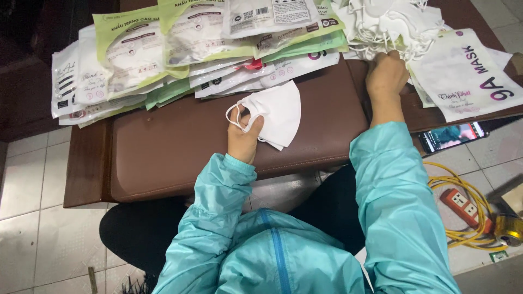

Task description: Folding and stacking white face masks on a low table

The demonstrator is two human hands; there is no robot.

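Nearest the lens: teal zip-up jacket (283, 250), both sleeves reaching forward over a brown padded desk (180, 141) on a pale tiled floor (32, 179).

Far left of desk: fanned stack of flat mask packets (136, 60), some white, some with green borders, overlapping each other and running along the back edge toward centre. More packets of the same kind piled on top at centre back.

Left hand (243, 133) was closed on a folded white face mask (278, 114), thumb over the near edge, fingers under it, one ear loop curling around the fingers. Mask sat on the desk padding just in front of the packet stack, roughly mid-desk, touching only the hand and the desk as far as I could tell.

Right hand (385, 76) was further back and to the right, fingers curled into the near edge of a heap of loose white masks (392, 24) with tangled ear loops. Grip looked closed on something in the heap; which mask exactly, couldn't tell.

Right of that hand: large white mask pouch (468, 76) with purple lettering, lying flat, partly under the heap.

Just below the pouch, at the desk's right edge: smartphone (452, 136) with lit screen, face up.

Floor, lower right: yellow cable (463, 190) coiled loosely around an orange power strip (463, 204). Gold-coloured can (509, 231) just beside them at frame edge.
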